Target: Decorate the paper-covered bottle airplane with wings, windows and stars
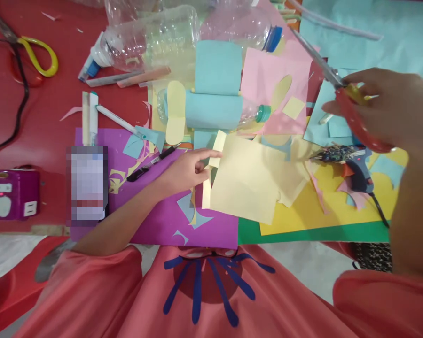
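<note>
My left hand (188, 169) rests on the purple paper (162, 216), fingers pinched on the left edge of a pale yellow paper sheet (248, 180) with a cut strip hanging from it. My right hand (391, 108) is raised at the right, fingers through the red handles of a pair of scissors (338, 89) whose blades point up and left. A small plastic bottle wrapped in light blue paper (215, 110), with a pale yellow paper shape on it, lies just beyond the yellow sheet.
A glue gun (348, 162) lies on yellow paper at the right. Clear plastic bottles (151, 40), pink paper (271, 80), pens (120, 122), yellow-handled scissors (38, 56), a purple socket box (12, 195) and paper scraps crowd the red table (38, 122).
</note>
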Demonstrator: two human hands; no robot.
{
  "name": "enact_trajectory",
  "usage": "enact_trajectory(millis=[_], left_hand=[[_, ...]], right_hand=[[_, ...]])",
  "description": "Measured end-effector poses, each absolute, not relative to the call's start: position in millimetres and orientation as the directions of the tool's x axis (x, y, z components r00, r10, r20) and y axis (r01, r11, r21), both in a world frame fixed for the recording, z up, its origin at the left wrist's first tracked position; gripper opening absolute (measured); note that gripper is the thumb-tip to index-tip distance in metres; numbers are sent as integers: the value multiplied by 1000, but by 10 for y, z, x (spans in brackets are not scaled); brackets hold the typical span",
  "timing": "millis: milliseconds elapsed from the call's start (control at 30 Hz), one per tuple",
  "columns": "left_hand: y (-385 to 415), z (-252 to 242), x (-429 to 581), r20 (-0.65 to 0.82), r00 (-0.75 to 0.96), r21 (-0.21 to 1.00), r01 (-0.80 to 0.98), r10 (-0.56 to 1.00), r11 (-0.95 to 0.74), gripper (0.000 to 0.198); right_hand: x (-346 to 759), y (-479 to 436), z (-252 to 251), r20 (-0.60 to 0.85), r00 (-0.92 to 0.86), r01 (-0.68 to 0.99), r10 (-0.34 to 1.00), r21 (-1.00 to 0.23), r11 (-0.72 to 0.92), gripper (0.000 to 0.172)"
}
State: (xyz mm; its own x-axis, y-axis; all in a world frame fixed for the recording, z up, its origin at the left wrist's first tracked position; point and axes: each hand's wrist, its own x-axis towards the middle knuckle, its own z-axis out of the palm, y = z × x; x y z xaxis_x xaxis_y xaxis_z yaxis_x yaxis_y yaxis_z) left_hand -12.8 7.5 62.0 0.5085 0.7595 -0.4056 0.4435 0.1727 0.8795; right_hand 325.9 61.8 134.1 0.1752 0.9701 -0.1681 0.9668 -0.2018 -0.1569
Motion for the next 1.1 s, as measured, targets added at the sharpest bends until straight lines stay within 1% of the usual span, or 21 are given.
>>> enact_trajectory(millis=[33, 100, 167, 233, 300, 367, 433, 500, 567, 600, 633, 667, 700, 733, 767, 800, 867, 967, 1100], left_hand=[[77, 624, -121, -386, 521, 878, 460, 761, 131, 51], [78, 610, -114, -322, 532, 887, 459, 783, 53, 48], [74, 573, -119, -216, 503, 903, 429, 837, -25, 50], [67, 525, -134, -56, 431, 911, 392, 901, -131, 50], [60, 482, -148, 129, 342, 900, 353, 931, -255, 38], [53, 448, -150, 272, 278, 879, 317, 921, -355, 24], [47, 419, -139, 349, 240, 866, 288, 906, -409, 16], [41, 392, -125, 378, 208, 863, 275, 902, -424, 12], [35, 364, -115, 389, 173, 866, 266, 905, -423, 11], [33, 351, -114, 389, 165, 869, 260, 906, -420, 12], [32, 340, -117, 386, 168, 871, 256, 907, -418, 14], [31, 332, -122, 380, 184, 870, 261, 907, -418, 17], [31, 326, -129, 374, 210, 863, 277, 903, -422, 20], [32, 322, -137, 371, 243, 847, 307, 896, -434, 23], [33, 322, -146, 371, 280, 820, 349, 886, -454, 27], [36, 324, -154, 373, 320, 783, 396, 871, -480, 30], [42, 331, -169, 378, 397, 696, 474, 836, -540, 35], [57, 328, -187, 374, 475, 602, 530, 797, -598, 38], [93, 247, -220, 302, 534, 507, 612, 790, -607, 45]], right_hand=[[3162, 636, 1329, -184, 286, 940, 940, -134, -313, 46], [3035, 673, 1293, -188, 348, 924, 919, -99, -370, 46], [2988, 711, 1242, -197, 335, 930, 922, -87, -356, 51], [2984, 741, 1183, -220, 316, 938, 923, -76, -339, 54], [2989, 757, 1129, -233, 312, 940, 921, -65, -335, 55], [2986, 754, 1098, -234, 306, 941, 923, -72, -330, 55], [2964, 732, 1107, -248, 286, 946, 925, -83, -315, 55], [2910, 683, 1158, -244, 260, 956, 935, -74, -285, 53], [2815, 597, 1228, -162, 233, 965, 959, -81, -249, 46], [2752, 538, 1256, -110, 213, 967, 971, -116, -225, 40], [2680, 469, 1271, -61, 185, 961, 981, -195, -193, 33], [2603, 393, 1269, -55, 106, 950, 993, -290, -117, 25], [2523, 316, 1246, -44, -23, 914, 999, -407, 3, 20], [2443, 241, 1203, -15, -183, 834, 983, -532, 148, 18], [2366, 173, 1142, 29, -303, 729, 952, -637, 251, 19], [2296, 118, 1068, 33, -381, 640, 924, -712, 289, 21], [2179, 48, 900, 36, -384, 565, 923, -781, 266, 22], [2073, 26, 661, 44, -281, 496, 959, -849, 184, 20], [2031, 24, 453, 99, -203, 423, 974, -889, 178, 26]])
